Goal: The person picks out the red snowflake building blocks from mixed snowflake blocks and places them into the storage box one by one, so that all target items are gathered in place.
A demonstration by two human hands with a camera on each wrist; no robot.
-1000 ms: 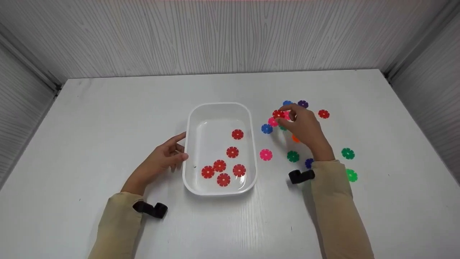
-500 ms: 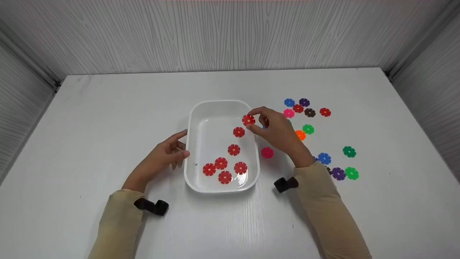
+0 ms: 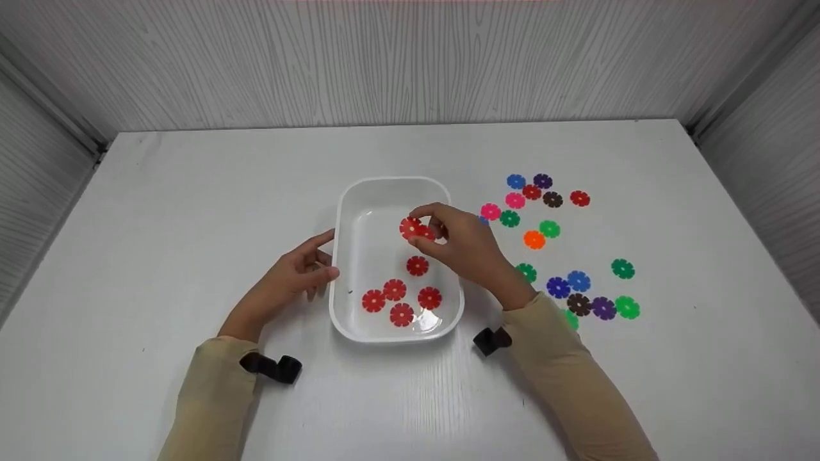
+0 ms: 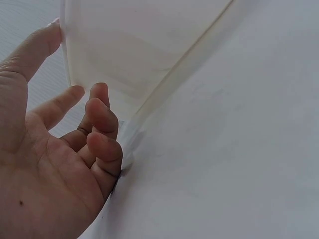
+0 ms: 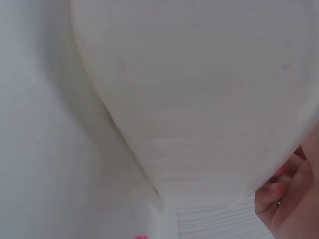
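In the head view a white tray (image 3: 343,256) lies on the table with several red notched discs, such as one red disc (image 3: 401,314), inside. My left hand (image 3: 288,276) is at the tray's left side, thumb on the rim and index finger touching the wall. Its other fingers curl loosely around nothing, as the left wrist view shows. Over the tray, my right hand (image 3: 464,246) pinches a red notched disc (image 3: 409,228) between thumb and index finger. That disc partly overlaps another red disc in the tray. The tray wall hides part of my right hand (image 5: 294,199) in the right wrist view.
Right of the tray lie loose notched discs in several colours, including an orange disc (image 3: 534,240), a purple disc (image 3: 603,308) and a green disc (image 3: 623,269). Two red ones are among them, one a red disc (image 3: 580,198). A wood-grain panel (image 3: 397,64) stands behind.
My right hand has carried the red disc leftward from the loose discs, across the tray's right rim, to above the tray. My left hand keeps its place at the tray's left side.
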